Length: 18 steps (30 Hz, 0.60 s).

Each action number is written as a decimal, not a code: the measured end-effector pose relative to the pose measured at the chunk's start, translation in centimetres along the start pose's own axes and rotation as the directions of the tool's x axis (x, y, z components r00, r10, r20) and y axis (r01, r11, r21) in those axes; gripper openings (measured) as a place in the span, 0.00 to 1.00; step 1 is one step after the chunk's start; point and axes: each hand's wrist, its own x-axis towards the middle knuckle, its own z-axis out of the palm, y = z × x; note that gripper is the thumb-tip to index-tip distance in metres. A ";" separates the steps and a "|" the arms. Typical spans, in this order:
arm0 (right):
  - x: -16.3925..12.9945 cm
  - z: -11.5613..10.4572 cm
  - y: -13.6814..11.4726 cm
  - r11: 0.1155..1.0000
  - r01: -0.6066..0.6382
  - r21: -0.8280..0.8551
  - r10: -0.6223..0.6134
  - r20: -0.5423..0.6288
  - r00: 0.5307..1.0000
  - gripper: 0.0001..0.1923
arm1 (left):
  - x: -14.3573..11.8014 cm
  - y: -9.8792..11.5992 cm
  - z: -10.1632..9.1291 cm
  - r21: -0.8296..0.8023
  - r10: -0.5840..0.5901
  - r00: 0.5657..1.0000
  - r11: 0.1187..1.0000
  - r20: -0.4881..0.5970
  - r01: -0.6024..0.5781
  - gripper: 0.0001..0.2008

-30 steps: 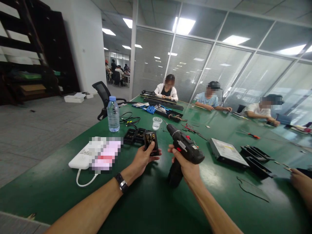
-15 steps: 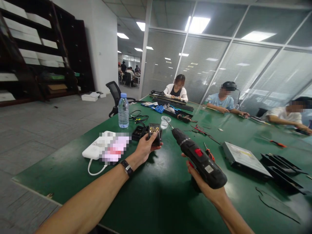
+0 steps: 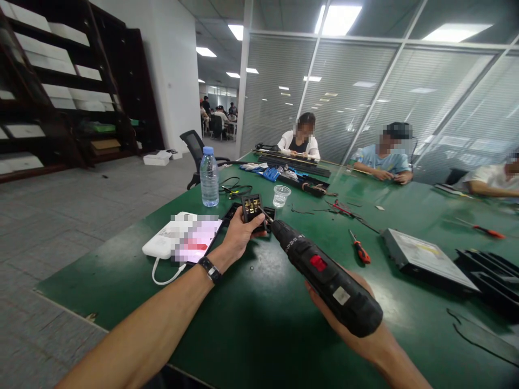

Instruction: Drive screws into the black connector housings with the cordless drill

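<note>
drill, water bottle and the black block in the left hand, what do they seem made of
Drill: probably plastic housing, black with a dull, low sheen. Water bottle: likely thin clear plastic, being see-through. Black block: seemingly dark plastic; its shiny gold-coloured inserts suggest brass or plated metal.

The left hand [image 3: 240, 231] grips a black module [image 3: 251, 206]; the right hand [image 3: 344, 336] holds a drill [image 3: 320, 275], its bit [image 3: 267, 217] apparently touching the module's edge. On the green desk [image 3: 259, 319], a bottle [image 3: 210, 181] and cup [image 3: 281, 196] stand beyond the left hand, a screwdriver [image 3: 360, 250] beyond the right.
</note>
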 end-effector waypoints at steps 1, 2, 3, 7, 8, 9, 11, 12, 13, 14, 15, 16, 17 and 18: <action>0.3 -0.1 -0.3 1.000 -0.013 0.027 0.012 0.025 1.000 0.23 | 0.1 -0.1 -0.1 0.010 -0.001 1.000 1.000 0.009 0.001 0.34; 0.5 -0.2 -0.6 0.999 -0.020 0.050 0.019 0.037 0.999 0.23 | 0.1 -0.1 -0.1 0.020 -0.005 1.000 1.000 0.018 0.005 0.34; 0.8 -0.2 -0.9 0.997 -0.036 0.066 0.033 0.044 0.999 0.24 | 0.1 -0.1 -0.1 0.030 -0.010 1.000 1.000 0.024 0.010 0.35; 1.4 -0.5 -1.6 0.989 -0.105 0.105 0.096 0.090 0.991 0.22 | 0.1 -0.2 0.0 0.059 0.002 1.000 0.998 0.016 -0.002 0.36; 1.4 -0.5 -1.6 0.986 -0.123 0.109 0.112 0.101 0.989 0.22 | 0.0 -0.2 0.0 0.066 0.012 1.000 0.998 0.010 -0.013 0.36; 1.4 -0.5 -1.6 0.984 -0.135 0.113 0.123 0.109 0.986 0.22 | 0.0 -0.3 0.0 0.073 0.023 1.000 0.997 0.007 -0.023 0.35; 1.4 -0.6 -1.6 0.979 -0.165 0.122 0.149 0.127 0.981 0.22 | 0.0 -0.4 -0.1 0.084 0.041 0.999 0.996 0.009 -0.042 0.34; 1.4 -0.6 -1.5 0.976 -0.178 0.127 0.161 0.137 0.977 0.22 | 0.0 -0.4 -0.2 0.087 0.050 0.999 0.995 0.013 -0.051 0.34; 1.4 -0.6 -1.5 0.972 -0.194 0.133 0.173 0.151 0.973 0.22 | 0.0 -0.5 -0.2 0.091 0.058 0.998 0.994 0.021 -0.059 0.34; 1.4 -0.6 -1.5 0.969 -0.204 0.140 0.180 0.163 0.970 0.22 | 0.0 -0.5 -0.2 0.098 0.064 0.997 0.993 0.030 -0.067 0.33; 1.4 -0.6 -1.5 0.965 -0.216 0.146 0.189 0.180 0.965 0.22 | 0.0 -0.6 -0.2 0.106 0.070 0.997 0.992 0.040 -0.074 0.33; 1.5 -0.7 -1.6 0.962 -0.224 0.155 0.193 0.195 0.962 0.22 | -0.1 -0.7 -0.2 0.114 0.074 0.996 0.990 0.047 -0.079 0.33; 1.5 -0.7 -1.6 0.960 -0.229 0.163 0.195 0.200 0.960 0.23 | -0.1 -0.8 -0.2 0.120 0.077 0.996 0.989 0.052 -0.083 0.33; 1.5 -0.7 -1.6 0.957 -0.234 0.170 0.199 0.201 0.959 0.24 | 0.0 -0.9 -0.2 0.125 0.079 0.995 0.988 0.054 -0.085 0.34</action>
